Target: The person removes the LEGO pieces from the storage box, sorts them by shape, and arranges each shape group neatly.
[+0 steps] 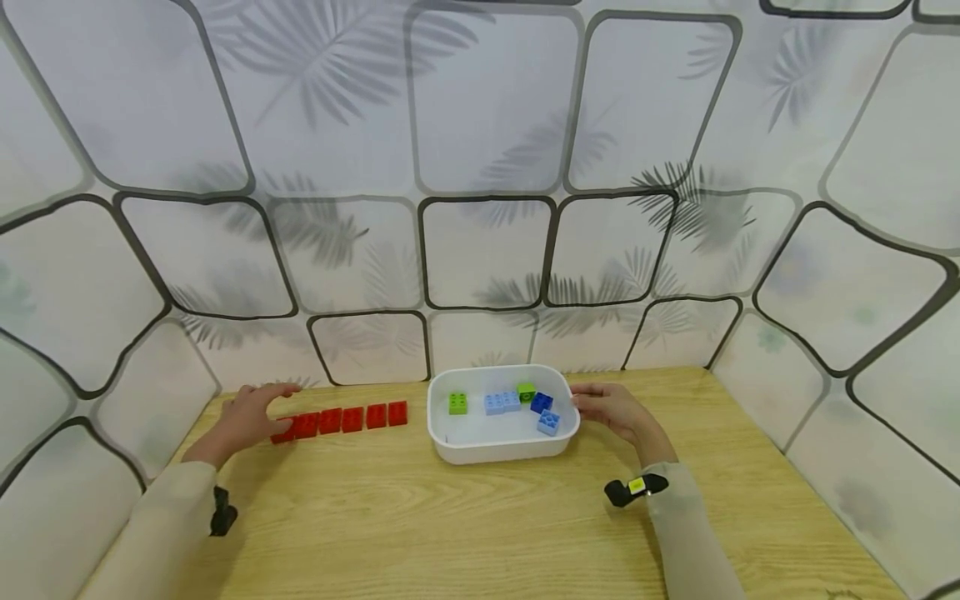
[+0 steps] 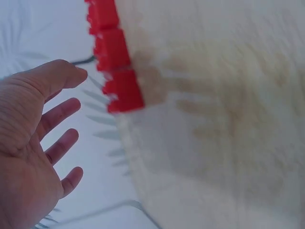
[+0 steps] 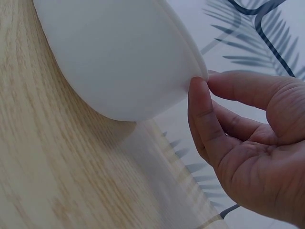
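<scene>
A row of several red toy building bricks (image 1: pixel 352 419) lies on the left side of the table. My left hand (image 1: pixel 243 421) hovers at the row's left end, thumb and fingers apart and holding nothing. The left wrist view shows a gap between that hand and the red bricks (image 2: pixel 114 50). A white plastic box (image 1: pixel 502 453) stands right of the row, its rim pinched at the right end by my right hand (image 1: pixel 611 411). Inside the box are green bricks (image 1: pixel 457 404), light blue bricks (image 1: pixel 501 403) and a dark blue brick (image 1: pixel 541 402).
The wooden table (image 1: pixel 420 525) spreads in front of the box and the row. A patterned white cloth (image 1: pixel 487 250) rises behind the table and along both sides. A black wrist strap (image 1: pixel 636 488) is on the right sleeve.
</scene>
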{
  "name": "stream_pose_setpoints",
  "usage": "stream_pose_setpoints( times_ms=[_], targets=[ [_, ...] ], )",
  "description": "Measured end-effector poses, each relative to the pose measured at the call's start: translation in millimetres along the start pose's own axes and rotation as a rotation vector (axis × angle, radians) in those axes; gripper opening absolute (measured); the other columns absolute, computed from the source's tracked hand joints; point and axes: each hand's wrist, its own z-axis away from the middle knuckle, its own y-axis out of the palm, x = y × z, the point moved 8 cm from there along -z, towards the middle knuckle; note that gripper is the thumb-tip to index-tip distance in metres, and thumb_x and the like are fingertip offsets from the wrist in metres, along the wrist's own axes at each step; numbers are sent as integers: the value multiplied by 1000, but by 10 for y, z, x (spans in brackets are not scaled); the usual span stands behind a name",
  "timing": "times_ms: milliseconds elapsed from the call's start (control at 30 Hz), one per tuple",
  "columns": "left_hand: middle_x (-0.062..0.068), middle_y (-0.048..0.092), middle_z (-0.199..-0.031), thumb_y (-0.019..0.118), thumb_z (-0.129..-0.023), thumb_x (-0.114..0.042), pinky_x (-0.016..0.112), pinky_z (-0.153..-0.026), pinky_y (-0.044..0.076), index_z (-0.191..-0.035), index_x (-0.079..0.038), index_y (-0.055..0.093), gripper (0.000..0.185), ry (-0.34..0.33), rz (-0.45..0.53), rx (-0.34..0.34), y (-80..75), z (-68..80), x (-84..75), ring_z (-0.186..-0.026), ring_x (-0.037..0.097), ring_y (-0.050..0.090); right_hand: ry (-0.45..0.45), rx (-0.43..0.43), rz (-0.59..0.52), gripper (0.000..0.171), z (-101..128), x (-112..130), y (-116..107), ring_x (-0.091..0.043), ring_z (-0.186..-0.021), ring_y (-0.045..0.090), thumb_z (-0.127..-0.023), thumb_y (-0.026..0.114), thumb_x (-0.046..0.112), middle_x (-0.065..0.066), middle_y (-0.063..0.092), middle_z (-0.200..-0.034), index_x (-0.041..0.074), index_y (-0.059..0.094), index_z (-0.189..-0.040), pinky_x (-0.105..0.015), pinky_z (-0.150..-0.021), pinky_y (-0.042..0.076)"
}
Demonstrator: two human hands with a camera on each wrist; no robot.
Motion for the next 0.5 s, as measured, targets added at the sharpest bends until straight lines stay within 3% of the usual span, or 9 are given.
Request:
stream_pose_setpoints(
  times_ms=[233,500],
  targets=[
    [26,61,-135,73,-92,-11,71,-91,31,-141,-3,57,52,119,-5,-90,-90,-139,-516,-118,55,45,-7,-4,-20,49,-8,-33,-28,-7,-94,69,-100,62,6,0,72,-111,-18,47,-140,-24,-84,58],
    [20,66,-132,75,-91,-11,70,-97,37,-134,-3,63,45,306,88,-206,-68,-264,-1261,-118,46,53,-17,4,-9,50,-18,-30,-18,-7,-95,69,-101,62,9,-2,71,-116,-17,47,-141,-25,-85,58]
  ],
)
